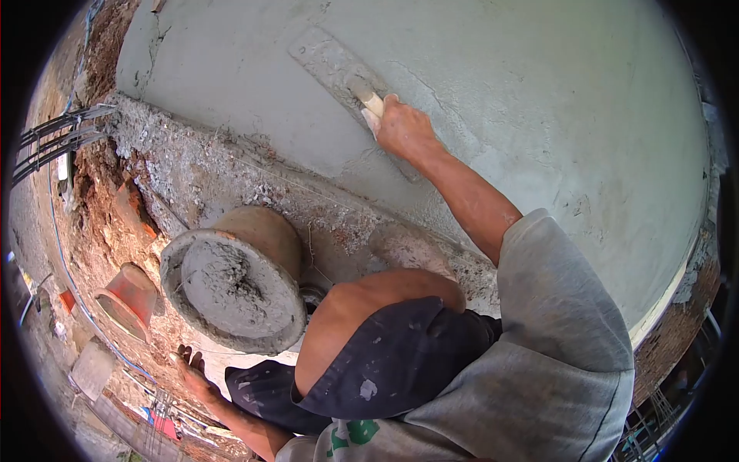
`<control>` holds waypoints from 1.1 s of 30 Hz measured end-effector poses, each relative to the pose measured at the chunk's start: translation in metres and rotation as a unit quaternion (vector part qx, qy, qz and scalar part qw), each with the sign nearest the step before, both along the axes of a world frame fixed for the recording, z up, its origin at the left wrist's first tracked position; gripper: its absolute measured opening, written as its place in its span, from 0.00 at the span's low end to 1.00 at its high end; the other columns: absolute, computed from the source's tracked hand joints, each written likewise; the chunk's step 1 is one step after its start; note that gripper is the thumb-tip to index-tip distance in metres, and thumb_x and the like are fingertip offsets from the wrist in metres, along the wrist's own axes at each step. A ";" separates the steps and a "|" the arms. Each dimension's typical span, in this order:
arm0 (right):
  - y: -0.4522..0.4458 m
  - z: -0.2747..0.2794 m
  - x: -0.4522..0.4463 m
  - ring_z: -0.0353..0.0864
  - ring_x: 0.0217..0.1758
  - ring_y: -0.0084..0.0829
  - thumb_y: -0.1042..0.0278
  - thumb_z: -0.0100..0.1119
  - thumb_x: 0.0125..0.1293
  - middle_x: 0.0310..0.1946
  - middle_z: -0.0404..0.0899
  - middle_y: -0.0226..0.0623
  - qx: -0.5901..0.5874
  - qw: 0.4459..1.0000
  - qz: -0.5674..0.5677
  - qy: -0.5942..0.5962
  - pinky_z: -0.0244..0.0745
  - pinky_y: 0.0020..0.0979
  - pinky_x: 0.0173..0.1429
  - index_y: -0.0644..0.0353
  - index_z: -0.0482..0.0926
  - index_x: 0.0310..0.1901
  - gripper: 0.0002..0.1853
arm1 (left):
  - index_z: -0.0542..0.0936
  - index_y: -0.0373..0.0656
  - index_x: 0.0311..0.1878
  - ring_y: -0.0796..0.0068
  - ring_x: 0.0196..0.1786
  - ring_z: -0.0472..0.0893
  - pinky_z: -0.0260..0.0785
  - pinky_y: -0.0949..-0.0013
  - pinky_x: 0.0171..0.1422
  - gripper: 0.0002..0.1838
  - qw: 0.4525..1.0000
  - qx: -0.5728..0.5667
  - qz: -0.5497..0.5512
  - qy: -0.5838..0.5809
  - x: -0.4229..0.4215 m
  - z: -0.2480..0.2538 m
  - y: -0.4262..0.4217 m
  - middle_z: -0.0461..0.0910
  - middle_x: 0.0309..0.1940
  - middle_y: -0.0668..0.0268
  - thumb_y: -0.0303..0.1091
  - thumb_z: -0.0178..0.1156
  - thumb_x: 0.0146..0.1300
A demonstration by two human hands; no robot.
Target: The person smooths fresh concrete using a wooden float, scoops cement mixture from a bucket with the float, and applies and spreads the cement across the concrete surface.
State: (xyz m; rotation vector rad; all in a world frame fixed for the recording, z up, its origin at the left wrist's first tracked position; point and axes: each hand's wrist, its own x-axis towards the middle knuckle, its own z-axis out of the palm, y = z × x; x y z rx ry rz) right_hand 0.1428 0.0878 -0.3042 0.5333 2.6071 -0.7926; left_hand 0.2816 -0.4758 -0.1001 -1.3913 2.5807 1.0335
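Observation:
My right hand (406, 129) is closed round the pale handle of a long rectangular plastering trowel (332, 65). The trowel's mortar-smeared blade lies against a broad grey plastered wall (539, 115). Wet grey mortar (219, 269) fills much of a round, crusted bucket (265, 231) beside my bent knee. My left hand (194, 373) is low on the left, just below the bucket's rim, with its fingers stretched out and nothing visible in them. Whether it touches any surface I cannot tell.
A rough concrete ledge (185, 158) runs along the wall's lower edge. Several dark reinforcing bars (65, 137) stick out at the left. A smaller orange bucket (132, 299) lies tilted on the reddish ground. A thin blue hose or cable (61, 250) trails past it.

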 end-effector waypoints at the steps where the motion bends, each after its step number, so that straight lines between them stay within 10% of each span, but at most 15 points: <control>1: 0.018 -0.004 0.008 0.82 0.39 0.54 0.52 0.53 0.65 0.34 0.81 0.57 0.020 1.000 -0.023 0.000 0.76 0.49 0.45 0.69 0.70 0.42 0.22 | 0.72 0.41 0.61 0.64 0.49 0.75 0.65 0.64 0.57 0.28 1.000 0.004 -0.019 -0.003 0.002 0.000 -0.002 0.73 0.55 0.56 0.52 0.39 0.71; 12: 0.190 -0.055 0.171 0.81 0.33 0.59 0.45 0.49 0.66 0.28 0.78 0.63 0.198 0.925 -0.318 0.066 0.75 0.51 0.36 0.70 0.73 0.34 0.27 | 0.69 0.42 0.64 0.63 0.50 0.75 0.66 0.65 0.56 0.28 0.997 0.012 -0.080 0.001 -0.020 -0.012 -0.005 0.73 0.56 0.60 0.51 0.41 0.70; 18: 0.221 -0.023 0.267 0.81 0.19 0.37 0.43 0.50 0.67 0.20 0.77 0.48 0.083 0.826 -0.550 0.089 0.73 0.38 0.21 0.68 0.71 0.32 0.27 | 0.70 0.42 0.63 0.65 0.48 0.75 0.66 0.65 0.56 0.27 0.999 0.025 -0.041 0.012 -0.015 -0.016 -0.014 0.73 0.55 0.60 0.51 0.41 0.70; 21: 0.191 -0.007 0.259 0.78 0.16 0.35 0.58 0.53 0.67 0.20 0.76 0.41 0.043 0.837 -0.533 0.115 0.73 0.35 0.20 0.68 0.71 0.36 0.17 | 0.72 0.42 0.61 0.66 0.47 0.75 0.66 0.65 0.54 0.26 1.000 0.016 -0.020 0.013 -0.014 -0.007 -0.002 0.74 0.54 0.60 0.48 0.40 0.70; 24: 0.141 -0.017 0.208 0.79 0.28 0.56 0.52 0.60 0.62 0.23 0.77 0.56 0.090 0.928 -0.322 0.166 0.74 0.46 0.32 0.71 0.70 0.37 0.24 | 0.73 0.43 0.61 0.68 0.45 0.75 0.66 0.66 0.51 0.25 1.000 0.016 -0.012 0.012 -0.013 -0.007 -0.002 0.74 0.52 0.61 0.48 0.39 0.70; 28: 0.027 -0.016 0.069 0.79 0.33 0.59 0.50 0.61 0.62 0.27 0.77 0.61 -0.170 0.951 -0.210 0.150 0.73 0.47 0.35 0.70 0.68 0.39 0.26 | 0.74 0.43 0.60 0.73 0.40 0.75 0.66 0.69 0.47 0.24 0.999 0.008 -0.013 0.038 -0.012 -0.002 0.007 0.76 0.49 0.64 0.48 0.41 0.70; 33: -0.105 0.005 -0.057 0.79 0.41 0.60 0.50 0.55 0.64 0.36 0.78 0.62 -0.199 0.973 -0.068 0.092 0.74 0.51 0.45 0.71 0.65 0.45 0.26 | 0.74 0.44 0.58 0.74 0.39 0.74 0.64 0.69 0.46 0.25 0.998 -0.005 -0.022 0.050 0.015 0.001 -0.014 0.76 0.46 0.65 0.51 0.42 0.69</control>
